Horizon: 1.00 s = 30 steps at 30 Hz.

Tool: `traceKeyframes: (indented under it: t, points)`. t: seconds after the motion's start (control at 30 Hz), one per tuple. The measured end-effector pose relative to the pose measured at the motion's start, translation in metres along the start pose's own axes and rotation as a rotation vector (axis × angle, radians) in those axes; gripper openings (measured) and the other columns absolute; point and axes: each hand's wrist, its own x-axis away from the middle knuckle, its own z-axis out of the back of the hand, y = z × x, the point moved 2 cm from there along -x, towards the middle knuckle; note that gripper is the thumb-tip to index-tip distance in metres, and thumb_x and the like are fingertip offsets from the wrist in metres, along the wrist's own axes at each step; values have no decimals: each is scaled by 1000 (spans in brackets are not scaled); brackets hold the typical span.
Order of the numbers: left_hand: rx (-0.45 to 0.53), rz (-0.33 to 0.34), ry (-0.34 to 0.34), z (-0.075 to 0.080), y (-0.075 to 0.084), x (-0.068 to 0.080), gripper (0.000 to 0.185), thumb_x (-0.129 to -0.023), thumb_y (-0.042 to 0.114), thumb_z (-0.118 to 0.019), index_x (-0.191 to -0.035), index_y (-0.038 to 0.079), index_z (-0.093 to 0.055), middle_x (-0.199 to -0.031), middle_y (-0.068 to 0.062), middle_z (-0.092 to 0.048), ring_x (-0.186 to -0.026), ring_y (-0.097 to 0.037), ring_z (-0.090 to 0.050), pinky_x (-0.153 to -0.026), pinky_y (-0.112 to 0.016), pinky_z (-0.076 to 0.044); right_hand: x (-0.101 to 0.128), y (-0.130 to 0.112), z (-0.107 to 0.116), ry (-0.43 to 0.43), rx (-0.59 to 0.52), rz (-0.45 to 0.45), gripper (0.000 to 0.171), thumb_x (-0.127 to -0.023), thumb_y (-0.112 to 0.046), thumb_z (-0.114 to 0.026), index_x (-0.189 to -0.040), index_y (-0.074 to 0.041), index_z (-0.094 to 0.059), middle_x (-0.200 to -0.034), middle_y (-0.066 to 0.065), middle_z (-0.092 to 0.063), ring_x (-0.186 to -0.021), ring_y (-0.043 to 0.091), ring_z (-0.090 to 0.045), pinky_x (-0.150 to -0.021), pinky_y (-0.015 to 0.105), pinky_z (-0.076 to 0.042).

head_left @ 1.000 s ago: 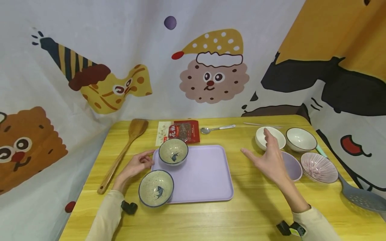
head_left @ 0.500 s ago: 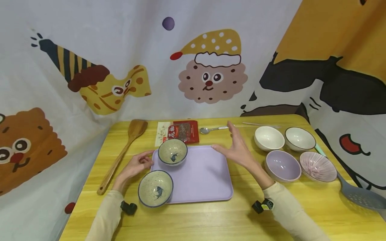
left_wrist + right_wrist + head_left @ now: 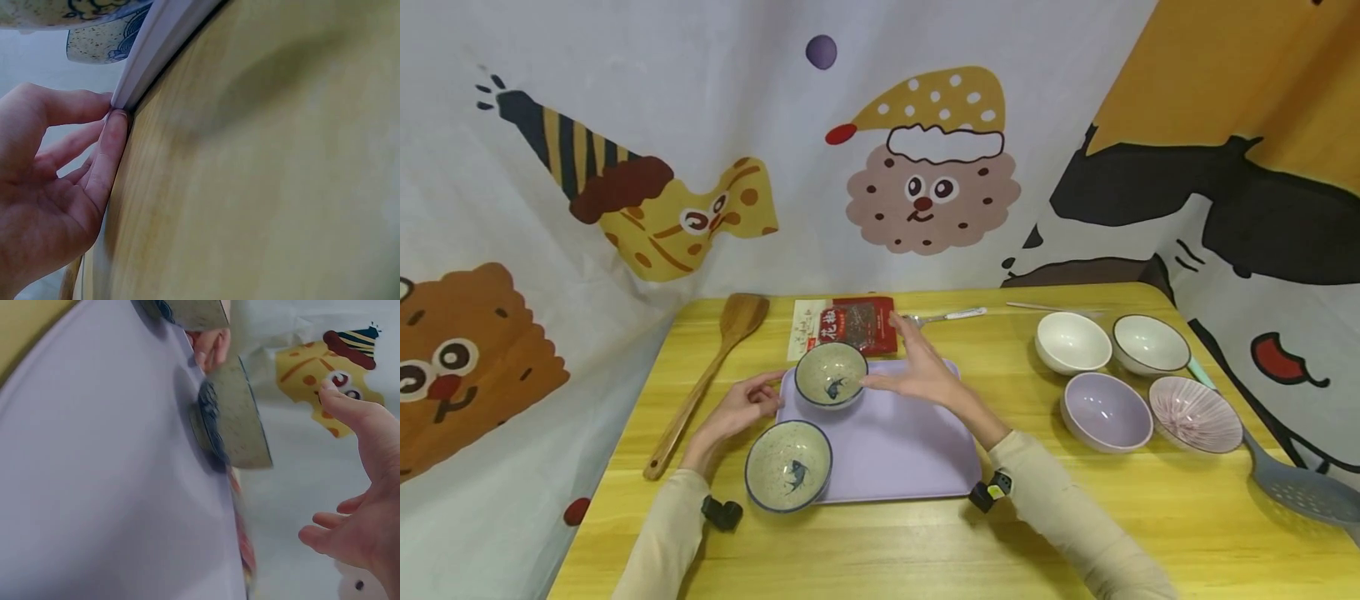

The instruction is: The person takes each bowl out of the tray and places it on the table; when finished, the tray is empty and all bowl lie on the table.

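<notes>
At the far left corner of the lilac tray (image 3: pixel 902 458), my left hand (image 3: pixel 743 410) pinches the rim between thumb and finger, as the left wrist view shows. Two speckled bowls with blue fish sit at the tray's left side: a far bowl (image 3: pixel 831 377) on the tray, and a near bowl (image 3: pixel 788 467) overlapping its front left corner. Over the back of the tray, my right hand (image 3: pixel 925 371) is spread, thumb apart from the fingers, its thumb tip right by the far bowl's rim. Nothing lies in its grasp; the right wrist view shows a gap to the bowl (image 3: pixel 234 419).
Right of the tray stand a white bowl (image 3: pixel 1072 343), a dark-rimmed bowl (image 3: pixel 1150 346), a purple bowl (image 3: pixel 1107 412) and a pink-striped bowl (image 3: pixel 1195 414). A grey slotted turner (image 3: pixel 1303 492) lies beyond them. A wooden spatula (image 3: pixel 707 383), spice packet (image 3: pixel 853 325) and spoon (image 3: pixel 951 316) lie left and behind.
My right hand has swept left from beside the purple bowl, across the tray, to the far fish bowl. My left hand and both fish bowls have stayed in place.
</notes>
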Motion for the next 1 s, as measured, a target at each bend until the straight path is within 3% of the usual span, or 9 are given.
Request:
traceKeyframes:
  t: [0.27, 0.43, 0.73, 1.0]
  points:
    - [19, -17, 13, 0, 4, 2, 56, -93, 4, -66, -146, -6, -48, -100, -22, -66, -81, -9, -62, -73, -23, -57, -14, -7, -37, -122, 99, 28, 128, -68, -48, -93, -162, -5, -17, -165, 18, -26, -151, 38, -29, -119, 59, -31]
    - [35, -10, 5, 0, 6, 2, 57, -93, 4, -66, -146, -7, -47, -104, -25, -65, -83, -11, -62, -73, -23, -56, -17, -7, -51, -162, 107, 32, 131, -65, -46, -95, -160, 0, -17, -164, 23, -25, -149, 40, -31, -120, 57, -31]
    - [60, -11, -5, 0, 6, 2, 58, -93, 3, -66, -147, -8, -46, -103, -25, -65, -85, -15, -62, -74, -24, -58, -21, -4, -63, -190, 76, -3, 136, -64, -46, -95, -161, 1, -12, -166, 26, -16, -154, 45, -12, -122, 60, -19]
    - [56, -17, -4, 1, 5, 2, 57, -93, 2, -66, -146, -8, -47, -102, -25, -65, -83, -13, -62, -74, -24, -58, -21, -2, -65, -106, 48, -32, 132, -59, -49, -96, -159, -2, -25, -162, 25, -31, -152, 45, -21, -119, 64, -24]
